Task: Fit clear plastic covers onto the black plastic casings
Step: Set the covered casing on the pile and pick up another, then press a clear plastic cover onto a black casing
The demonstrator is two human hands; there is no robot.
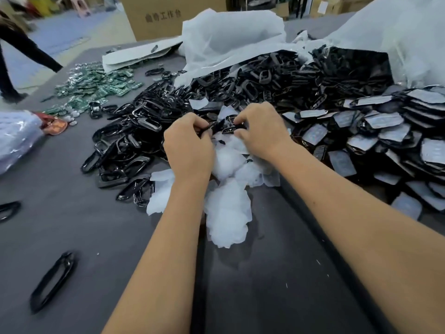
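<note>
Landmark: the casing (pixel 228 126), a small black part held above the grey table (pixel 72 225), at the near edge of the pile.

- Left hand (pixel 189 145): fingers curled, the casing's left end pinched.
- Right hand (pixel 260 127): fingers curled, the casing's right end gripped between thumb and fingertips. Whether a clear cover is seated on the casing cannot be told; the part is largely hidden by the fingers.
- Film scraps (pixel 227 208): crumpled white pieces, heaped directly below the casing, between the forearms.
- Frame pile (pixel 134 131): glossy black frames, left of and behind the casing.
- Covered parts (pixel 390 131): flat black pieces with pale film faces, stacked loosely right of the casing.
- White bags (pixel 231 37): behind the casing, black parts spilling from the openings.
- Circuit boards (pixel 96 85): green, scattered far left of the casing.
- Loose frame (pixel 53 280): lying alone, well apart, near left of the casing.
- Carton (pixel 168 15): far behind the casing, printed characters on its face.
- A person's dark sleeve (pixel 29 49): far left edge.
</note>
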